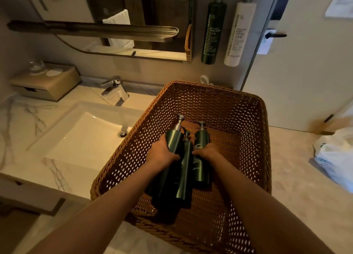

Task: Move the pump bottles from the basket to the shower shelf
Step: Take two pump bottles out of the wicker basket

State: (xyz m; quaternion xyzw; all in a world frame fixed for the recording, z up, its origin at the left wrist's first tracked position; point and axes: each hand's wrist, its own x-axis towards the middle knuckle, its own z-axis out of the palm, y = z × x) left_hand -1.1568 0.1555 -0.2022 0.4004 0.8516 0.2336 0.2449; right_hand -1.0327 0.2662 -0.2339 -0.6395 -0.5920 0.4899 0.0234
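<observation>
Three dark green pump bottles lie in a brown wicker basket (246, 120) that rests on the marble counter to the right of the sink. My left hand (162, 153) is wrapped around the left bottle (174, 139), whose grey pump points away from me. My right hand (207, 152) grips the right bottle (201, 169). The middle bottle (186, 169) lies between them, touching both. Both forearms reach in over the basket's near rim. No shower shelf is in view.
A white sink (80, 135) with a chrome faucet (114, 89) lies at the left, a tissue box (45, 81) behind it. A mirror with a metal shelf (114, 32) hangs above. Two wall-mounted bottles, green (213, 32) and white (238, 34), hang beside a door (305, 62). A plastic bag (336, 158) sits at right.
</observation>
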